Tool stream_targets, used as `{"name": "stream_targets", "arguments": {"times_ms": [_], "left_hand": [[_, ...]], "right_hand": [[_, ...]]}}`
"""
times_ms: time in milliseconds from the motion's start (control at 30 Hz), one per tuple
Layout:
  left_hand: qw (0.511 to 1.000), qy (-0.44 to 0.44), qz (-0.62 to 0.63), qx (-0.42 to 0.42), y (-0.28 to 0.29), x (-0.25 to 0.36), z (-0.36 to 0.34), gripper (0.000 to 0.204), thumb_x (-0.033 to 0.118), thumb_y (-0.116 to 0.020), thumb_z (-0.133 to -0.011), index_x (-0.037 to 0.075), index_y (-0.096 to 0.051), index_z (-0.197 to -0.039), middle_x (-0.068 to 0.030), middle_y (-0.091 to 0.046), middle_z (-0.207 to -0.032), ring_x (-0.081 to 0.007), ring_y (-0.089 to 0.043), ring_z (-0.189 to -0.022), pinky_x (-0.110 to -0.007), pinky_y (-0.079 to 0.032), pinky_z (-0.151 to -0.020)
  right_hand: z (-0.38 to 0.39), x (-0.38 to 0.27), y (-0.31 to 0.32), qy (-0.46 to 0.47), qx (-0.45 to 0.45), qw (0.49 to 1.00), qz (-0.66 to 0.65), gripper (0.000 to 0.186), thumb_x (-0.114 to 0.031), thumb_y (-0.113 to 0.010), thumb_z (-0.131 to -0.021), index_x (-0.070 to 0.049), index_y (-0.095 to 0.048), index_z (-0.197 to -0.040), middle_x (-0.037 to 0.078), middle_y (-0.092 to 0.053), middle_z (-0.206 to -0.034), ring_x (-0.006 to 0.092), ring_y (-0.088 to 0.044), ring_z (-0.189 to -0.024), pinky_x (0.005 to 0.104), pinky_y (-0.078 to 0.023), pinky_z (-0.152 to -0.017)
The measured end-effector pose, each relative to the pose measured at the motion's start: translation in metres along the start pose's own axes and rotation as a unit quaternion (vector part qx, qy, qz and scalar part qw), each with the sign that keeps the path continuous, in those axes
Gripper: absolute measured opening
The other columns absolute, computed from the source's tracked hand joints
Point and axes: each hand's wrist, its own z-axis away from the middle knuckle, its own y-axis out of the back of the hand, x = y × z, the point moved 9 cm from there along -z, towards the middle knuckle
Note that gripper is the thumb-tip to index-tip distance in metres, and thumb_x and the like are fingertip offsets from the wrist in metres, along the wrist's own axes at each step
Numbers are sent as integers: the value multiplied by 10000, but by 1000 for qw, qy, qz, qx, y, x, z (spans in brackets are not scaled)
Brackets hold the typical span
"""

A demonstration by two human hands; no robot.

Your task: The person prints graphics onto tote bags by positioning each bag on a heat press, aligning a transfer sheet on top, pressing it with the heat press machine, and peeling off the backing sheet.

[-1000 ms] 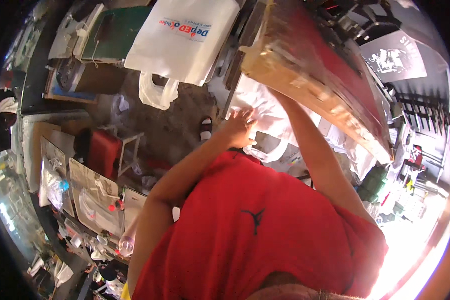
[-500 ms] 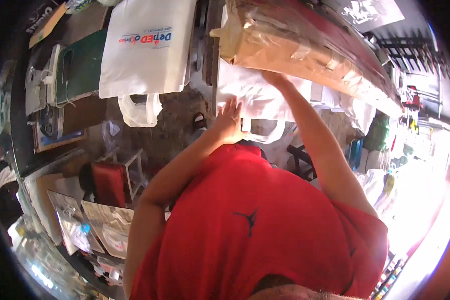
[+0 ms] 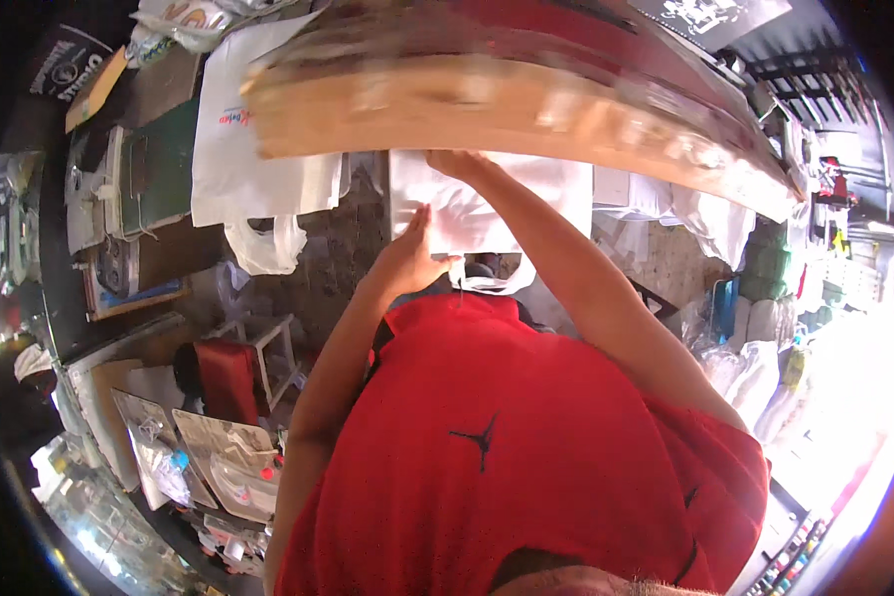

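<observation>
A white cloth bag [image 3: 541, 189] lies flat in front of me, its handle loop [image 3: 492, 283] hanging off the near edge. My left hand [image 3: 413, 253] rests at the bag's left near edge, thumb spread away from the fingers. Over the bag's far part extends a long frame [image 3: 447, 114] edged in brown tape, with a dark red surface that looks like a printing screen. My right hand [image 3: 457, 162] reaches to the bag just under the frame's edge; its fingers are mostly hidden there.
To the left, a second white bag [image 3: 268, 179] with a coloured print is partly covered by the frame. Beyond it stands a dark green board [image 3: 159, 169]. A red-seated stool [image 3: 226, 382] is on the floor at left. Plastic-wrapped goods [image 3: 765, 318] are stacked at right.
The frame has swung left and now overlaps the printed bag. Both my hands have shifted left in the view, the right one sliding farther across the white bag.
</observation>
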Motion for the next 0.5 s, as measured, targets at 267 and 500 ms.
{"name": "stream_targets", "arguments": {"times_ms": [267, 500], "left_hand": [[994, 61, -58, 66, 29, -2, -13, 988, 449, -746, -796, -109, -262, -1452, -319, -485, -1360, -408, -523, -1244, -418, -450, -1017], [988, 145, -55, 19, 34, 14, -32, 1002, 490, -735, -812, -62, -240, -1486, -304, -531, -1329, -360, -563, -1227, -393, -454, -1010]], "right_hand": [[59, 149, 89, -15, 18, 998, 62, 288, -232, -530, -930, -47, -640, -1122, 201, -655, -1078, 384, -606, -1011, 488, -476, -871], [34, 77, 44, -50, -17, 998, -15, 281, -226, -583, -903, -53, -647, -1115, 197, -653, -1057, 382, -605, -989, 483, -480, -858]]}}
